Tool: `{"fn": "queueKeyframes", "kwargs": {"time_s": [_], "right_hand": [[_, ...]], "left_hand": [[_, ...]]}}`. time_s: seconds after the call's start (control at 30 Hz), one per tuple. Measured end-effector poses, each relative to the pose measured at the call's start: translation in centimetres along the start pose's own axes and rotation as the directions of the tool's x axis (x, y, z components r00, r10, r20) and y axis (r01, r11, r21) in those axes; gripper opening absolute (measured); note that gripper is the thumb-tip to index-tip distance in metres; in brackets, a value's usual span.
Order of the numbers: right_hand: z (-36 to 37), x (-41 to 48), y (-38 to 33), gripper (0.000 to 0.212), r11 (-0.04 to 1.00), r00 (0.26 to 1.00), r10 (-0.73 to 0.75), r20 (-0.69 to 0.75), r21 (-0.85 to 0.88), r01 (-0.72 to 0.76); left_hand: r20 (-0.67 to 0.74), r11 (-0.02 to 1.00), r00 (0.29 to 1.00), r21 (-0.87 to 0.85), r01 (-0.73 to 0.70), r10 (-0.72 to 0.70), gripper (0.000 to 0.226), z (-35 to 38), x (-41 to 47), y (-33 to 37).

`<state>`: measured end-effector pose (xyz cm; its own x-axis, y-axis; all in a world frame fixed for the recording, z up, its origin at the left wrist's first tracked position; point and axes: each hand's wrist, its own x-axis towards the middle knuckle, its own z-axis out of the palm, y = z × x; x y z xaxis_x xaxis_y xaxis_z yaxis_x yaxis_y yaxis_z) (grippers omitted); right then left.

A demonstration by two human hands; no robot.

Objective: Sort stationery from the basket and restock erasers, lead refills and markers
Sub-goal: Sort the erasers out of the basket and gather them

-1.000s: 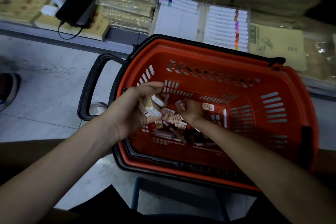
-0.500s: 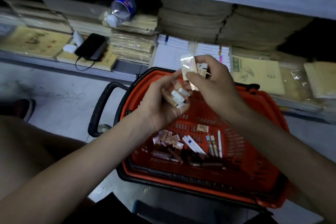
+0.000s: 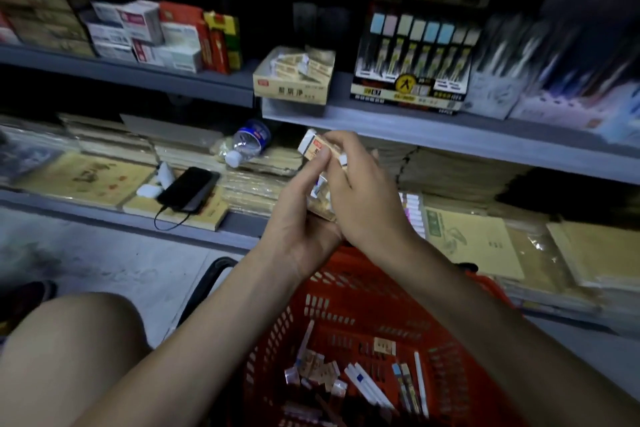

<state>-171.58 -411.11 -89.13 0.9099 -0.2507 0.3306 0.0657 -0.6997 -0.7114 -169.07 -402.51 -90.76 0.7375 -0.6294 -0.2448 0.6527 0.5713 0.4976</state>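
Dim and murky throughout, sinking to near black behind the boxes on the upper shelf and beneath it, palest on the bare floor at left. Smears into motion blur at the right edge, where the pen packs streak into soft lines, and again at the top left corner. Bows the shelf edges in wide-angle fashion, and renders the centre and the orange basket fairly sharp, though grainy.

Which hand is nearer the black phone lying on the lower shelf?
Left. The left hand is to the right of the phone. The right hand sits farther right, on the left hand's far side. Both hands hold erasers.
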Motion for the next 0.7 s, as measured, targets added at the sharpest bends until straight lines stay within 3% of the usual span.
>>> {"fn": "queueKeyframes", "kwargs": {"time_s": [0.1,0.2,0.33,0.53,0.63,0.7], "right_hand": [[-0.7,0.9,-1.2,0.029,1.0,0.999,-0.001,0.04,-0.025,0.002],[-1.6,2.1,-2.8,0.034,0.983,0.989,0.087,0.121,0.148,-0.105],[-2.0,4.3,-4.5,0.019,0.89,0.966,0.208,0.156,0.38,-0.253],[-2.6,7.1,-4.9,0.023,0.954,0.996,0.072,-0.057,0.294,-0.053],[-2.7,9.5,-4.8,0.019,0.924,0.992,0.102,-0.078,0.376,-0.066],[-2.7,11.4,-4.7,0.017,0.945,0.994,0.089,-0.068,0.322,-0.063]], "left_hand": [[0.019,0.999,0.999,-0.004,-0.037,0.037,0.024,0.6,-0.3,1.3],[0.015,0.996,0.998,-0.053,-0.065,0.066,0.026,1.0,-0.4,2.6],[-0.025,0.982,0.994,-0.154,-0.107,0.105,0.033,1.1,0.1,4.5],[-0.108,0.957,0.992,-0.276,-0.085,0.057,0.035,1.1,-0.2,8.7],[-0.162,0.953,0.985,-0.285,-0.106,0.062,0.02,0.7,-0.3,10.5],[-0.175,0.953,0.982,-0.281,-0.115,0.067,0.02,0.4,-0.3,11.4]]}}
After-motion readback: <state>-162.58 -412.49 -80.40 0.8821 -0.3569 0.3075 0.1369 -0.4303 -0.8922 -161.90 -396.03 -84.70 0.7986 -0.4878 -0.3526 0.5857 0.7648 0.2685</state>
